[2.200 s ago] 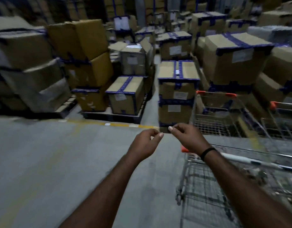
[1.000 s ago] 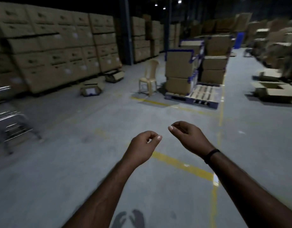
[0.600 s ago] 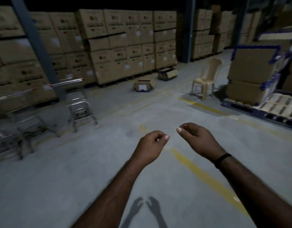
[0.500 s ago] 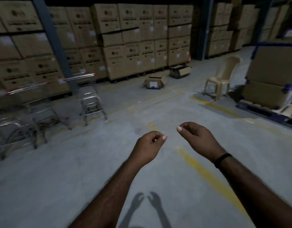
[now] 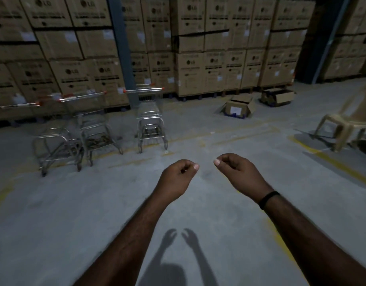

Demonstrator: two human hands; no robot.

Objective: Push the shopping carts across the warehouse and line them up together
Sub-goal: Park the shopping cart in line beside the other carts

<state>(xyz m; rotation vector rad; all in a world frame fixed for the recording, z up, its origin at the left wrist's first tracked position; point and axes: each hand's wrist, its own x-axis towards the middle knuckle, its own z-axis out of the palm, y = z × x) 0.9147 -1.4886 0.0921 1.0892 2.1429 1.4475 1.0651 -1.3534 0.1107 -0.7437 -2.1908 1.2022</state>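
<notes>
Shopping carts stand far left by stacked boxes — my left grip and right grip loosely curled, holding nothing.

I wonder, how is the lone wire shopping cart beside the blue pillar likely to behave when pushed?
The lone wire shopping cart stands on small castors, so it should roll readily on the smooth concrete floor. Its open wire frame shows no load, so it is probably light. Being tall and narrow, it might veer or tip.
</notes>
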